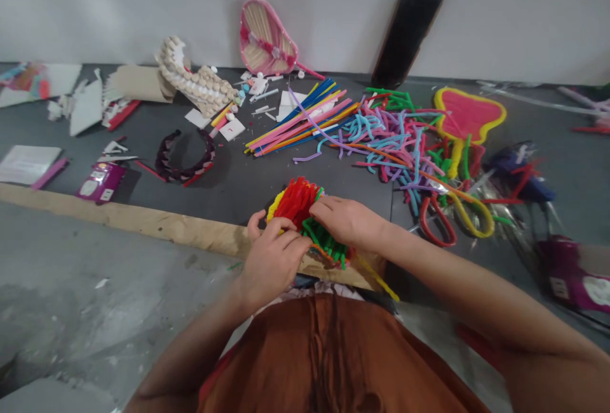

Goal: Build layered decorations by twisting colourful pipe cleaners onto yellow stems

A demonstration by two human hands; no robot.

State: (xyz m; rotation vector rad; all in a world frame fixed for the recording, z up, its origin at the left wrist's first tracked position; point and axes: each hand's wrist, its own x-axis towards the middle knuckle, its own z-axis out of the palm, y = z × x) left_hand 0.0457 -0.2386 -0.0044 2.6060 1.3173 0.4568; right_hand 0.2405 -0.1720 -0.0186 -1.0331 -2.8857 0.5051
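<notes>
At the table's front edge sits a small craft piece (298,200) covered in bent pipe cleaners, red in the middle, yellow on the left and green on the right. My left hand (276,254) grips its near left side, fingers curled over the edge. From the right, my right hand (350,222) is closed at the green pipe cleaners (333,246), with its fingertips partly hidden. A loose yellow pipe cleaner (381,279) sticks out below my right wrist. The underside of the piece is out of sight.
Behind lie straight pipe cleaners (305,117) and a tangled heap of cut ones (391,136). Scissors (452,209) rest to the right. A dark headband (185,157), a pink-rimmed fan (267,38) and a phone (410,32) leaning on the wall are farther off.
</notes>
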